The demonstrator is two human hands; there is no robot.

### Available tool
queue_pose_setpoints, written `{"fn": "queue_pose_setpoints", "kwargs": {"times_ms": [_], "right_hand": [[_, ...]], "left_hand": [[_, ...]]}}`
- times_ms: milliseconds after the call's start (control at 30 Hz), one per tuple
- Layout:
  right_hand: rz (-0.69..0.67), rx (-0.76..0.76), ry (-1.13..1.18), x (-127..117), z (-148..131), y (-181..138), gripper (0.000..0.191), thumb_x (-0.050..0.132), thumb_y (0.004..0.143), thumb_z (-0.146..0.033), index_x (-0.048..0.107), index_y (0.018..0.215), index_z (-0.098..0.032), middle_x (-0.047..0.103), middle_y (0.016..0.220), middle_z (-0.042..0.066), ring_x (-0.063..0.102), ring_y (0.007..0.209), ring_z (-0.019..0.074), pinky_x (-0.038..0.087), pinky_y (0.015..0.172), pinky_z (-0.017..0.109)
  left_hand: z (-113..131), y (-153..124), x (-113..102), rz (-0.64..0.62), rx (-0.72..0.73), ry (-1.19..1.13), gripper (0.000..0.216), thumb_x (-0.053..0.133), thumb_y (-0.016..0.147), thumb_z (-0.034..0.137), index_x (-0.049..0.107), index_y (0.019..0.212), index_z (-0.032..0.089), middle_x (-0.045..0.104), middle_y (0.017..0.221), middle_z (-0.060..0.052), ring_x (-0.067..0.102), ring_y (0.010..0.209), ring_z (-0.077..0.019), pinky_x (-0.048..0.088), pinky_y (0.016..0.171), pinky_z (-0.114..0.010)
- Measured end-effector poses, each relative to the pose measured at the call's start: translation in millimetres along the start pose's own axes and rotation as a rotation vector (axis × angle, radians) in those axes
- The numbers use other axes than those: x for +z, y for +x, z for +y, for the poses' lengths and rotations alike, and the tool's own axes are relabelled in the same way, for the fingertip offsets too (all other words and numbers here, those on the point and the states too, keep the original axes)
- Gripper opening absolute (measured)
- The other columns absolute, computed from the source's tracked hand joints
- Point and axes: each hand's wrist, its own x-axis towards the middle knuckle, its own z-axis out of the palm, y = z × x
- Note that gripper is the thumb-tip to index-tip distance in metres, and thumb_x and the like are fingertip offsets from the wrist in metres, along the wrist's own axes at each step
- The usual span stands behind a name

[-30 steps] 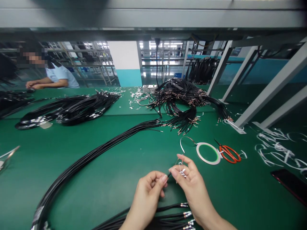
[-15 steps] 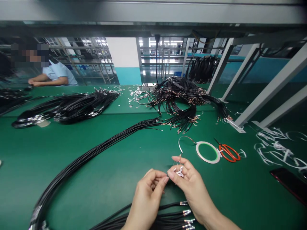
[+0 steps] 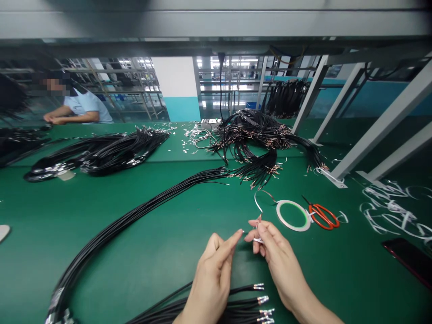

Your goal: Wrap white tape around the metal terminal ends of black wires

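My left hand is closed in a pinch over the bench, index finger stretched along what looks like a cable end; only its small silvery tip shows past the fingertip. Just to the right, my right hand pinches a narrow strip of tape between thumb and fingers, with a white curl of it against the fingers. The strip runs back to a white tape roll with a green inner ring. Below both hands, black cables with silvery and coppery ends lie partly hidden by my left hand.
Orange-handled scissors lie beside the roll. White strip scraps and a dark phone are at right. A long black cable bundle curves along the left; cable piles lie behind. Metal posts rise at right. Another person sits far left.
My hands have drawn slightly apart, the right one moving right and turning its grip on the tape. My left index finger has straightened, and the silvery tip shows now.
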Motion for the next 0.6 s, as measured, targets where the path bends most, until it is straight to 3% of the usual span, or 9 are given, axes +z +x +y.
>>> {"fn": "queue_pose_setpoints", "kwargs": {"times_ms": [133,300,600], "right_hand": [[-0.007,-0.018,-0.06,1,-2,0,0.031,0.046,0.092,-0.041,0.053,0.114,-0.02,0.064,0.073,0.001,0.047,0.062,0.0141,0.039,0.064,0.026],[-0.035,-0.036,-0.095,2,-5,-3,0.028,0.047,0.091,-0.043,0.059,0.099,-0.018,0.064,0.072,0.002,0.047,0.059,0.0133,0.039,0.061,0.025],[-0.134,0.009,-0.204,6,-5,-15,0.029,0.05,0.089,-0.042,0.061,0.08,-0.017,0.062,0.07,0.002,0.046,0.055,0.0114,0.037,0.053,0.022]], "left_hand": [[-1,3,0,0.059,-0.041,-0.054,0.036,0.039,0.094,0.02,0.052,0.126,0.028,0.049,0.079,-0.002,0.054,0.068,-0.0137,0.048,0.065,-0.027],[5,6,1,0.087,-0.013,-0.132,0.03,0.044,0.091,0.018,0.058,0.117,0.025,0.059,0.098,-0.005,0.061,0.082,-0.0157,0.052,0.074,-0.029],[3,3,2,0.247,-0.035,-0.035,0.027,0.054,0.086,0.019,0.052,0.113,0.024,0.067,0.092,-0.001,0.067,0.084,-0.0155,0.056,0.076,-0.027]]}}
